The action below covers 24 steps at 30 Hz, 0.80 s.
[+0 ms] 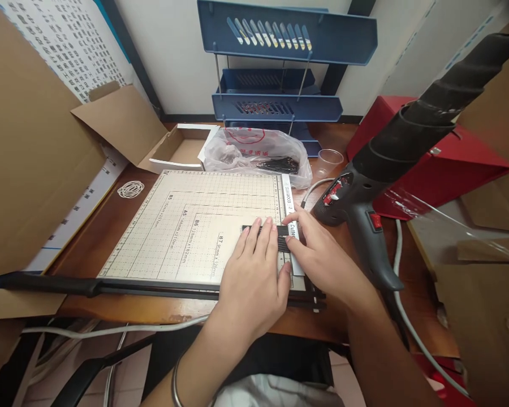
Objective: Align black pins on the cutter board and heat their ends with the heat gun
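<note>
A row of thin black strips (283,244) lies side by side on the pale, gridded board of a paper cutter (152,237). Over their left part rests my left hand (254,271), palm down, fingers stretched out flat. My right hand (316,249) has thumb and index finger around the right ends of the strips, beside the cutter's white ruler edge (296,254). Along the near side of the board runs the cutter's black handle (51,284). Whether the strips are solid or hollow I cannot tell.
At right stands a black hot-air gun (377,226) with a cable, before a red box (445,164). Behind the cutter are a plastic bag (254,148) with black strips, a clear cup (328,161), an open carton (182,147) and blue trays (280,107). White coiled cord (130,189) lies left.
</note>
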Tool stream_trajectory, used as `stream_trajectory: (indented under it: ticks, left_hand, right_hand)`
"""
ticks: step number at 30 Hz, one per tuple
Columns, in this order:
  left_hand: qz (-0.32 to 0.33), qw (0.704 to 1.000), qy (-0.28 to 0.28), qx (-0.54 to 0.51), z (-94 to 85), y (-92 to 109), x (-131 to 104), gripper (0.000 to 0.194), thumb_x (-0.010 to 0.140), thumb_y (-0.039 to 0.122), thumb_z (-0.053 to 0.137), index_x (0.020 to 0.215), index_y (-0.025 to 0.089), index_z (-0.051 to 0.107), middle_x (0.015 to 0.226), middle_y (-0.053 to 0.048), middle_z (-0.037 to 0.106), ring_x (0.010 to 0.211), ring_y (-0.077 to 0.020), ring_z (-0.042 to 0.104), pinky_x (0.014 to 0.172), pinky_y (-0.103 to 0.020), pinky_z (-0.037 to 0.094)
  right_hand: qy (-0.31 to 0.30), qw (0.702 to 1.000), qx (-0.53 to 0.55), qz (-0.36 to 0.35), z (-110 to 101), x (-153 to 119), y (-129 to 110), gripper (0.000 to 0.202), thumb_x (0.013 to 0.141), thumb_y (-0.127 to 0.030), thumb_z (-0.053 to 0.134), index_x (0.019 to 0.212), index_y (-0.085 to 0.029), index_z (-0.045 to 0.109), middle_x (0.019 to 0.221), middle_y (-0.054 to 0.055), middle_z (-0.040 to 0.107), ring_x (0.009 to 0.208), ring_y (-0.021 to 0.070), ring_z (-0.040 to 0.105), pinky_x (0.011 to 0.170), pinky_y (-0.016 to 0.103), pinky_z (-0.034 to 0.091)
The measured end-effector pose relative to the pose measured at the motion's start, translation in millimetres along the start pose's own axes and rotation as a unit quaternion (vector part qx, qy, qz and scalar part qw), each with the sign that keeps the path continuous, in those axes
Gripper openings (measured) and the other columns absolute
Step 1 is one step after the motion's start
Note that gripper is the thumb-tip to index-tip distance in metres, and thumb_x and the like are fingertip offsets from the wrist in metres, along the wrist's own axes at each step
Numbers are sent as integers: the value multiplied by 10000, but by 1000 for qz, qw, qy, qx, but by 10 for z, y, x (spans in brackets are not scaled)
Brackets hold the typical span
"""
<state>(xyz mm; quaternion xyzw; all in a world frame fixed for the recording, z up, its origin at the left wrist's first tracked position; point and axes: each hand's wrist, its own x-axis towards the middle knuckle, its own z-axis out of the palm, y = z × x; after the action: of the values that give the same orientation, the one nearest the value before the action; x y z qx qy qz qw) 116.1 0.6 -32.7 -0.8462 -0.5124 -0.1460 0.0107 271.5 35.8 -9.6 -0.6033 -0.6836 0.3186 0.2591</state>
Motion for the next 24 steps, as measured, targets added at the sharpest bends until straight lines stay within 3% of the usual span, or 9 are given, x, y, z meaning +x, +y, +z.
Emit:
stream_trajectory:
  ticks: [6, 12, 18, 21, 24]
  left_hand:
    - [-5, 1000, -8, -10, -3, 4, 9, 616, 1057, 359, 319, 1543, 1, 445, 1644, -165, 390, 1554, -335, 321, 1261, -504, 326]
    - [-9, 1000, -28, -10, -19, 15, 18, 615, 1063, 365, 311, 1565, 31, 428, 1667, -125, 361, 1567, -332, 289, 1274, -513, 303]
    - [-6, 999, -42, -3, -25, 8, 16, 630, 1073, 383, 300, 1581, 21, 391, 1678, -131, 336, 1572, -334, 275, 1280, -514, 296]
    - [-4, 999, -46, -2, -23, 7, 17, 638, 1069, 382, 308, 1582, 10, 383, 1682, -135, 323, 1575, -339, 264, 1282, -517, 292]
    - [-5, 999, -43, -4, -18, 7, 17, 635, 1072, 382, 299, 1581, 12, 386, 1682, -133, 323, 1574, -337, 269, 1280, -515, 296]
  right_hand:
    - [45, 998, -39, 10, 50, 1, -41, 202, 838, -230, 473, 1034, -266, 506, 1217, 71, 642, 1079, 288, 625, 882, 442, 476]
    - [63, 996, -43, 39, 16, 0, -35, 235, 831, -304, 521, 1064, -274, 527, 959, 27, 667, 816, 232, 617, 734, 365, 444]
    - [23, 998, -33, 43, -14, -36, -73, 305, 812, -308, 548, 1114, -277, 517, 1095, 52, 680, 951, 260, 652, 775, 371, 463]
    - [36, 998, -27, 36, 15, -36, -58, 307, 792, -270, 555, 1096, -267, 515, 1205, 81, 664, 1074, 280, 644, 861, 395, 472]
    - [43, 998, -17, 34, 31, -24, -28, 293, 793, -272, 564, 1082, -279, 518, 1169, 60, 681, 1063, 276, 649, 876, 404, 478]
